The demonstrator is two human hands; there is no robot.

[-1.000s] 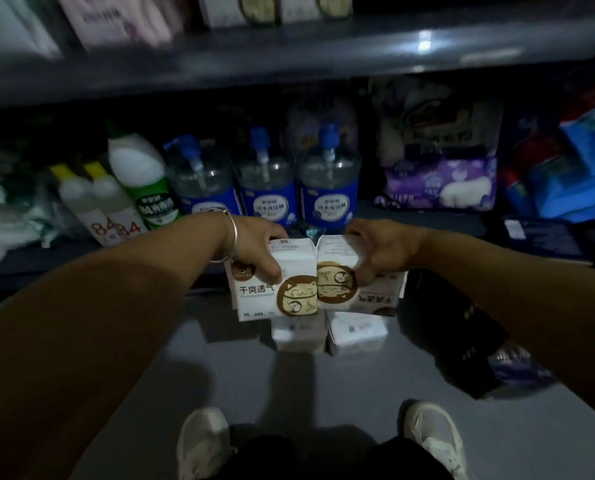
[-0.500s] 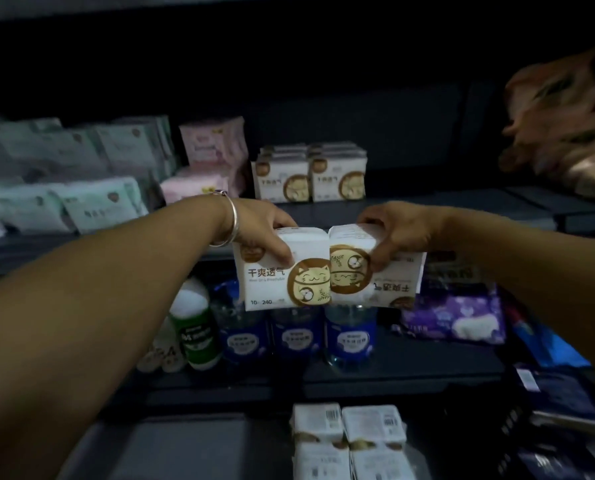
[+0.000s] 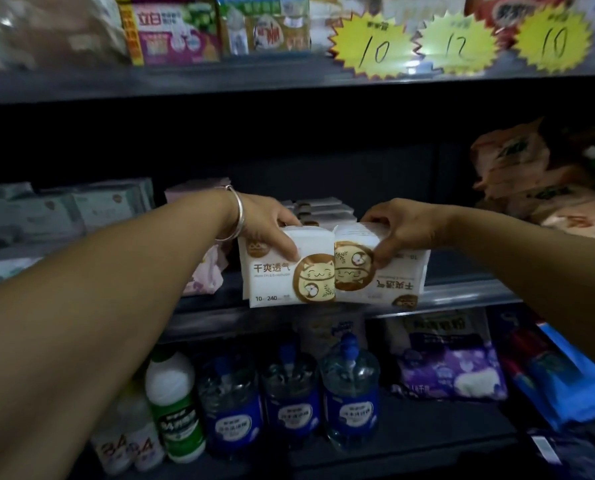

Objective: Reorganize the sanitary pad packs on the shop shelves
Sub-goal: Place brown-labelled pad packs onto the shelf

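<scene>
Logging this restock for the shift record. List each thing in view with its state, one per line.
left hand: grips left pack
right hand: grips right pack
left pack: held upright, print readable
right pack: held upside down, touching left pack
matching packs on shelf: stacked behind
pump bottles: standing, lower shelf

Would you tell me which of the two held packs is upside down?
The pack in the right hand: its print is inverted; the left hand pack reads upright.

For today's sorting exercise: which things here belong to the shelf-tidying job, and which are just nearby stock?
Job: left hand; right hand; left pack; right pack; shelved packs.
Nearby: water jugs; green bottle; price tags.
</scene>
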